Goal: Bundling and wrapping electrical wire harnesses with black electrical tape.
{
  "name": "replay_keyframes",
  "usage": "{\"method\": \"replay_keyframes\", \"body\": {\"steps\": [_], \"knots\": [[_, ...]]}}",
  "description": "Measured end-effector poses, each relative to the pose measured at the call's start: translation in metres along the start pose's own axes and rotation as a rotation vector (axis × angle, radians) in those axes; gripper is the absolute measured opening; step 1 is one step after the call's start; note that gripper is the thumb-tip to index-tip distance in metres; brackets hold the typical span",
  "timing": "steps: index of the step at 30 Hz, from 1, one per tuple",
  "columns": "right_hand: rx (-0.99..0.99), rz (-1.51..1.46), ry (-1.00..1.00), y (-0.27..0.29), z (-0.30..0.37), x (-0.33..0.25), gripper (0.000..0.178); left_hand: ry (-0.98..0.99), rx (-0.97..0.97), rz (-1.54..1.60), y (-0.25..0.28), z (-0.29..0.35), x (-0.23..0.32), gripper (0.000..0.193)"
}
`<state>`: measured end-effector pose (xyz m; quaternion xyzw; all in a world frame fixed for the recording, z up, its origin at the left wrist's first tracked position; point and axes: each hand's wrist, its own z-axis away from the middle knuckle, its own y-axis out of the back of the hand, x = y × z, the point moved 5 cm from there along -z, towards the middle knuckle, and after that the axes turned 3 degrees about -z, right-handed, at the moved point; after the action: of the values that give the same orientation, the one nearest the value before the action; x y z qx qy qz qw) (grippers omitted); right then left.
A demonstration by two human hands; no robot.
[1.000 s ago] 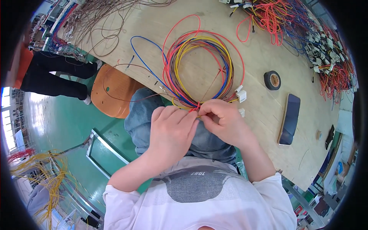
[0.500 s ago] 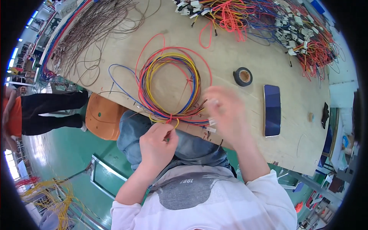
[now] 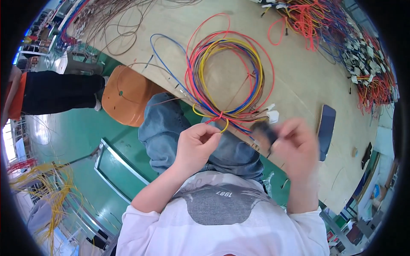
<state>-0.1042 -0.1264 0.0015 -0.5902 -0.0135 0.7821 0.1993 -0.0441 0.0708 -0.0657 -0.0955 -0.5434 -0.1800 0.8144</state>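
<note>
On the near edge of the table lies a round coil of red, yellow, blue and brown wires [image 3: 259, 79], bound at its near side by a red tie [image 3: 221, 115]. My left hand [image 3: 194, 147] is closed in a pinch on a yellow wire [image 3: 226, 126] just below that tie. To the right, my right hand [image 3: 298, 147], blurred by motion, grips a black tape roll [image 3: 265, 133], smeared too, beside the coil's wire ends. White connectors [image 3: 272, 116] on those ends lie just beyond the roll.
A phone [image 3: 326, 132] lies on the table's right side. Heaped wire bundles with white connectors [image 3: 363, 59] fill the far right; loose brown wires [image 3: 124, 27] lie far left. An orange stool [image 3: 121, 98] and a person in dark trousers [image 3: 60, 91] are left of the table.
My right hand has taken the tape roll off the table and brought it toward the coil. The left hand keeps its pinch. The whole view has shifted, putting the coil further right.
</note>
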Motion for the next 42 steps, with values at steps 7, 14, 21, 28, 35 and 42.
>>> {"method": "replay_keyframes", "body": {"steps": [7, 14, 21, 28, 35, 42], "knots": [[-0.110, 0.237, -0.110, -0.040, -0.004, 0.041, 0.020, -0.097, -0.059, -0.183, 0.004, -0.003, 0.014, 0.006], [-0.085, 0.345, -0.090, -0.048, -0.005, 0.039, 0.021, -0.203, -0.056, -0.224, 0.010, 0.000, 0.016, 0.007], [-0.089, 0.387, -0.103, -0.052, -0.006, 0.041, 0.020, -0.294, -0.031, -0.286, 0.013, 0.004, 0.020, 0.007], [-0.083, 0.364, -0.136, -0.054, -0.009, 0.045, 0.021, -0.322, -0.032, -0.292, 0.014, 0.005, 0.021, 0.005], [-0.086, 0.368, -0.136, -0.058, -0.009, 0.047, 0.023, -0.296, -0.072, -0.289, 0.015, 0.006, 0.020, 0.007], [-0.139, 0.494, -0.132, -0.062, -0.012, 0.047, 0.026, -0.326, -0.057, -0.258, 0.015, 0.005, 0.019, 0.007]]}}
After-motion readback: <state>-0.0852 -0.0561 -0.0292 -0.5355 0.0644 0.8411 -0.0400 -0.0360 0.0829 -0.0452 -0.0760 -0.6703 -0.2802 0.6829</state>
